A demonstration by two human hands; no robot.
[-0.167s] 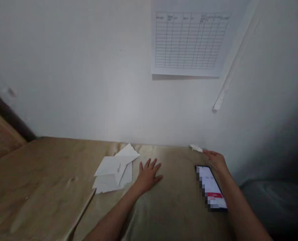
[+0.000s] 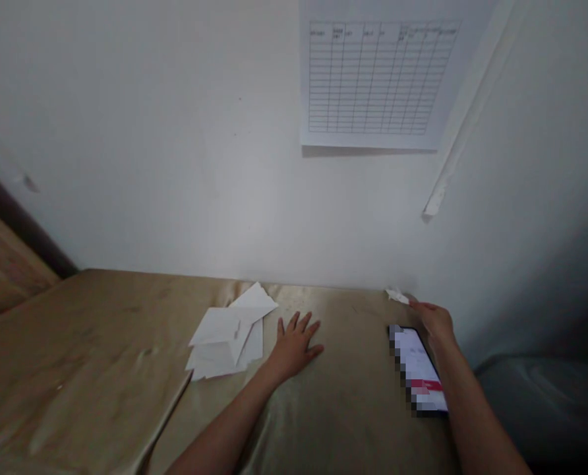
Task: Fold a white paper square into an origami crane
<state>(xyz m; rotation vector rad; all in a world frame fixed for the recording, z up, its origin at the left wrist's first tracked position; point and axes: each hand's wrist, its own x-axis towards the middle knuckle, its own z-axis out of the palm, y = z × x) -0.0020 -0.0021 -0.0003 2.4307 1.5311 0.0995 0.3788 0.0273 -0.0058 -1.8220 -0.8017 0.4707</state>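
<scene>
My left hand lies flat and open on the tan cloth-covered table, fingers spread, just right of a loose pile of white papers. My right hand reaches to the table's far right corner, its fingertips pinching a small white scrap of paper near the wall. A phone with a lit screen lies on the cloth beside my right wrist.
A white wall rises right behind the table, with a printed grid sheet pinned to it. A white strip runs slanted down the wall. A dark grey surface lies to the right; wood shows at left.
My right hand has closed its fingertips on the small paper scrap at the far corner. The left hand stays flat on the cloth.
</scene>
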